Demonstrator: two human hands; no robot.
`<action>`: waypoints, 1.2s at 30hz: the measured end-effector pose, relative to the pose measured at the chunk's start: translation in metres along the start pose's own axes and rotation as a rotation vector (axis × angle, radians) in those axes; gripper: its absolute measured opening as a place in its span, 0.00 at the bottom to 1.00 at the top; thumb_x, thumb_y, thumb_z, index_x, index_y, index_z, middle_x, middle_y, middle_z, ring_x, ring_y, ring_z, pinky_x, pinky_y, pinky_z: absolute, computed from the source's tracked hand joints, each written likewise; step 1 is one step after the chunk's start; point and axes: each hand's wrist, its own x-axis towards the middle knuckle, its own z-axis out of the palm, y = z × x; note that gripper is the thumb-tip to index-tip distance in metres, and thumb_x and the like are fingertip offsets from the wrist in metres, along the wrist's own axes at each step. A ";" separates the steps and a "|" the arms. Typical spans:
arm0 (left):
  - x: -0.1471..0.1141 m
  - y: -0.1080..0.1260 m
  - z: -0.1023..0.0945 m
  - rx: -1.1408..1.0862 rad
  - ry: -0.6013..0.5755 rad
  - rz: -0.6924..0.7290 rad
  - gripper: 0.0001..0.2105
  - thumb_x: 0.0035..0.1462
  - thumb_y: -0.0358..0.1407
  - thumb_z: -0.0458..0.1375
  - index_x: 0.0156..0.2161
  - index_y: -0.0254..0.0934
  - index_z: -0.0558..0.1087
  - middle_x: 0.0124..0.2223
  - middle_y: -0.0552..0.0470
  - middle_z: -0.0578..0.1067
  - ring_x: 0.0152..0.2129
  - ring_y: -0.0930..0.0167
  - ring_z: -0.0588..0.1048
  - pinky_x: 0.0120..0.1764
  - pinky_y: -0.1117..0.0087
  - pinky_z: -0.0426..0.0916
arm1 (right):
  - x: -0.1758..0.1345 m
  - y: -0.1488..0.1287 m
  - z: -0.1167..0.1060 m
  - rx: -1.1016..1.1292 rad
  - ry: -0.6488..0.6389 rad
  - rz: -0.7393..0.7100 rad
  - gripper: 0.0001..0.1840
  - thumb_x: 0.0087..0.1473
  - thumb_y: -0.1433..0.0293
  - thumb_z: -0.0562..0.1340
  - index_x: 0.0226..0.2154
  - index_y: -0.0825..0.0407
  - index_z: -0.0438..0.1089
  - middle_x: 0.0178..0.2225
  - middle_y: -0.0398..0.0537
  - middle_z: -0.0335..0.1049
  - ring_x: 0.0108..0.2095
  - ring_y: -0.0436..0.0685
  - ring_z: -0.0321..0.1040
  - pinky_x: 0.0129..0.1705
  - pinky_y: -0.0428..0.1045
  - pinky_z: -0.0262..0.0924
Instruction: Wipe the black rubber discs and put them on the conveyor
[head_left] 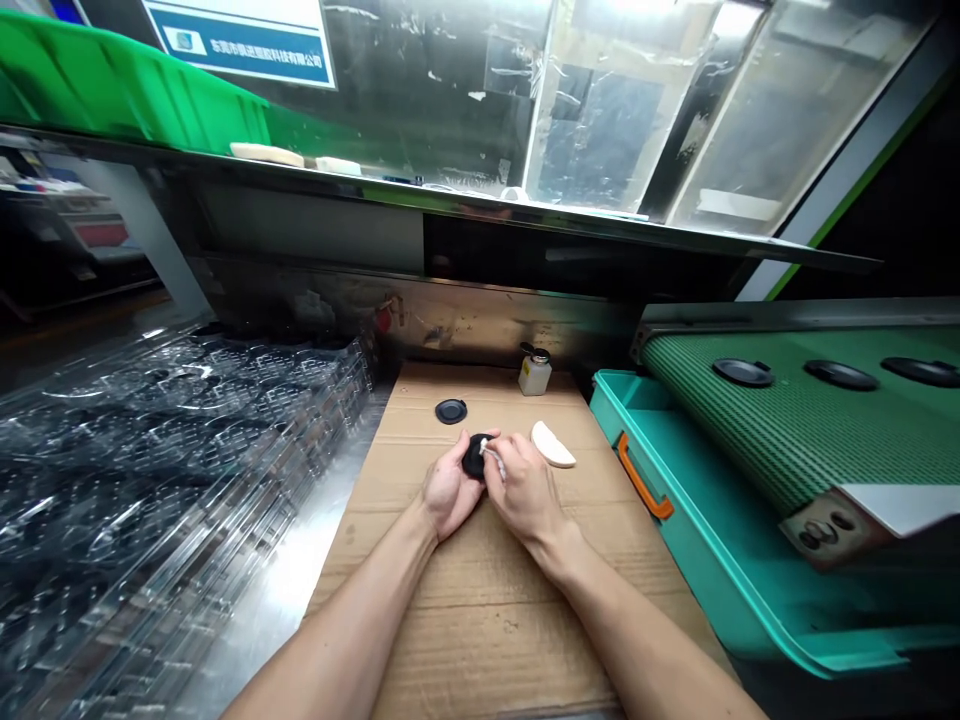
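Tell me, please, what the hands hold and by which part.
Left hand: black disc, by its rim. Right hand: small white piece; held part unclear.

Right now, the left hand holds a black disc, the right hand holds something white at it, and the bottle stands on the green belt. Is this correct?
Not quite: in the head view, the bottle stands on the cardboard, not on the green belt. The left hand does hold a black disc, and the right hand holds something white at it.
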 end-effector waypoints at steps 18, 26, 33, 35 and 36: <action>0.005 0.015 -0.004 0.085 0.145 0.073 0.16 0.63 0.39 0.49 0.46 0.29 0.72 0.50 0.34 0.74 0.41 0.61 0.76 0.40 0.62 0.72 | 0.013 0.046 -0.028 -0.243 0.054 0.288 0.11 0.56 0.67 0.56 0.29 0.50 0.73 0.29 0.51 0.70 0.34 0.58 0.65 0.33 0.49 0.54; 0.007 0.018 -0.010 0.002 0.144 0.003 0.17 0.63 0.39 0.47 0.48 0.28 0.70 0.49 0.31 0.73 0.41 0.59 0.76 0.41 0.60 0.73 | 0.011 0.086 -0.024 -0.409 -0.129 0.304 0.14 0.54 0.63 0.60 0.41 0.49 0.75 0.33 0.56 0.73 0.36 0.62 0.66 0.38 0.53 0.55; 0.009 0.013 -0.010 -0.002 0.151 0.033 0.16 0.64 0.39 0.48 0.47 0.29 0.70 0.48 0.34 0.75 0.42 0.62 0.76 0.44 0.61 0.72 | 0.006 0.037 -0.005 -0.026 -0.048 0.073 0.16 0.58 0.63 0.59 0.48 0.48 0.71 0.43 0.52 0.71 0.42 0.57 0.65 0.45 0.50 0.58; 0.008 0.014 -0.011 -0.010 0.148 0.023 0.16 0.64 0.40 0.47 0.47 0.30 0.70 0.49 0.37 0.75 0.43 0.63 0.76 0.46 0.61 0.71 | 0.001 0.010 0.002 0.020 -0.084 -0.050 0.15 0.60 0.63 0.58 0.49 0.45 0.70 0.45 0.51 0.69 0.44 0.57 0.63 0.44 0.49 0.59; 0.007 0.014 -0.011 -0.011 0.141 0.017 0.16 0.64 0.40 0.47 0.47 0.30 0.71 0.50 0.37 0.74 0.44 0.63 0.76 0.47 0.61 0.71 | 0.000 -0.001 0.005 -0.002 -0.093 -0.082 0.15 0.60 0.64 0.57 0.50 0.44 0.69 0.47 0.52 0.68 0.45 0.59 0.62 0.44 0.50 0.59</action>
